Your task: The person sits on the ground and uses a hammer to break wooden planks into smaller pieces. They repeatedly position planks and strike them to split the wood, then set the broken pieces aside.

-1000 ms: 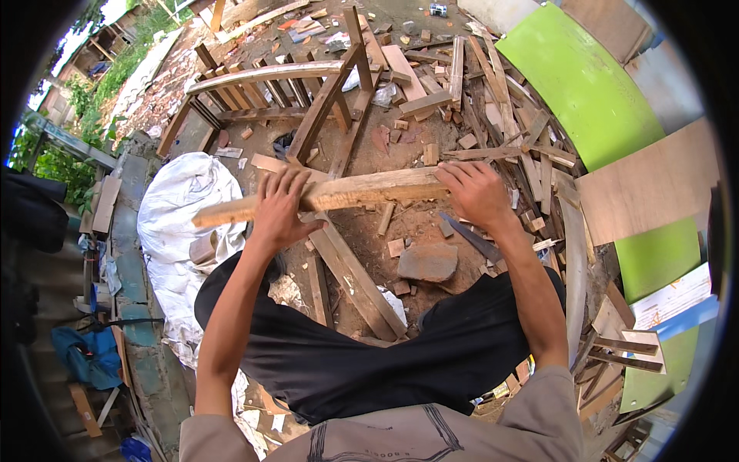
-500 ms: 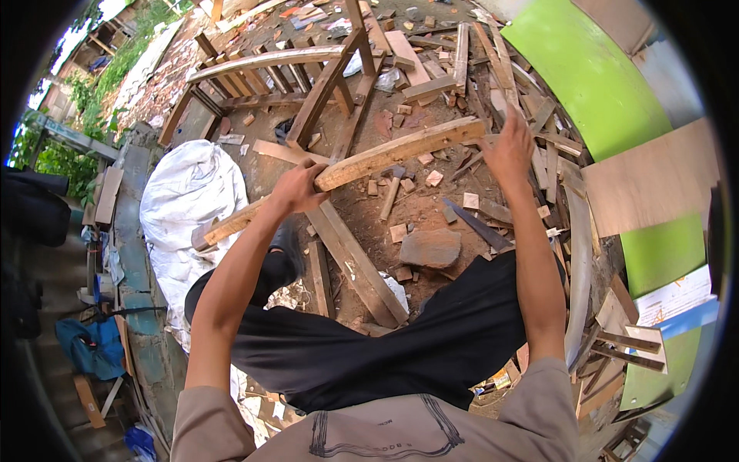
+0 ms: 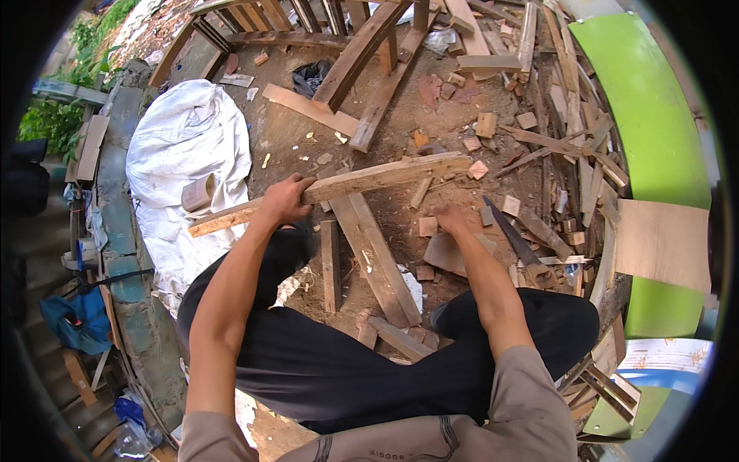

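My left hand (image 3: 285, 202) is closed round a long, slightly curved wooden beam (image 3: 385, 176), which slants up to the right above the ground. My right hand (image 3: 451, 218) is low, off the beam, beside a small wood block (image 3: 428, 226) and over a flat stone (image 3: 450, 252). Its fingers are too foreshortened to tell whether they are open or closed. Below the beam shows the wooden handle (image 3: 421, 192) of a hammer-like tool, partly hidden by the beam. To the right of that hand lies a handsaw (image 3: 512, 237) with a dark blade.
A slatted wooden frame (image 3: 362, 58) stands at the far side. A thick plank (image 3: 377, 262) lies between my legs. White sacking (image 3: 188, 146) is spread at left beside a low wall (image 3: 123, 231). Scrap wood (image 3: 573, 146) and green boards (image 3: 647, 100) line the right.
My right hand has let go of the beam's right end and come down toward the ground. My left hand still holds the beam, now more level. The view has tilted downward.
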`<state>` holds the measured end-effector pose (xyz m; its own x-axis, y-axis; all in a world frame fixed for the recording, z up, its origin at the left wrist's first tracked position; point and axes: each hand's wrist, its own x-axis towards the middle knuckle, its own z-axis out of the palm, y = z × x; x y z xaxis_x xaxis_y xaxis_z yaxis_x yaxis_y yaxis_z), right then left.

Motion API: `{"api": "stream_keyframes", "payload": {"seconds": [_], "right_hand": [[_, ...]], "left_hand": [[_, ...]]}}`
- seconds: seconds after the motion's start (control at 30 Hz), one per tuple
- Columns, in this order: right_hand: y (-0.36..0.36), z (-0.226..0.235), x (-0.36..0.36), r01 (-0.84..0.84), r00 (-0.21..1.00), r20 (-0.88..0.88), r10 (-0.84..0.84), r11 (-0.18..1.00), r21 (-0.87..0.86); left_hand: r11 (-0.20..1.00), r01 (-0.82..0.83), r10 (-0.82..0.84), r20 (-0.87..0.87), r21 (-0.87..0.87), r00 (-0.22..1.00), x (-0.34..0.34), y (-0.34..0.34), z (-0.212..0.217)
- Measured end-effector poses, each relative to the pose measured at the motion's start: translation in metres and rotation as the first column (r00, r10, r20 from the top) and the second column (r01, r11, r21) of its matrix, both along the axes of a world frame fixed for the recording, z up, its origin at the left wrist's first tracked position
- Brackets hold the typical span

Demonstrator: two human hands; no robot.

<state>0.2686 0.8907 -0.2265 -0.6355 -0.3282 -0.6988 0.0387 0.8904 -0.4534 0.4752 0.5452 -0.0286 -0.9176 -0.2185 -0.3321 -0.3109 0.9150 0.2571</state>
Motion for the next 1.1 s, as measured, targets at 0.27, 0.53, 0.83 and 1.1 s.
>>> {"api": "stream_keyframes", "payload": {"seconds": [0.27,0.53,0.83,1.1], "right_hand": [[-0.088,-0.056,0.005,0.146,0.987,-0.086,-0.132,0.973,0.177],[-0.053,0.023,-0.047,0.543,0.816,0.381,-0.435,0.803,-0.246],[0.115,0.256,-0.083,-0.048,0.997,0.075,0.032,0.972,0.231],[0.262,0.310,0.020,0.082,0.879,-0.477,0.007,0.983,0.166]], "left_hand": [[0.997,-0.064,0.067,-0.088,0.040,0.994,0.003,-0.015,-0.022],[0.999,-0.035,0.036,-0.051,0.035,0.998,-0.003,-0.009,-0.019],[0.989,0.146,-0.146,-0.158,-0.013,0.977,-0.035,0.039,-0.028],[0.933,0.296,-0.340,-0.227,-0.205,0.913,-0.064,0.130,-0.063]]}}
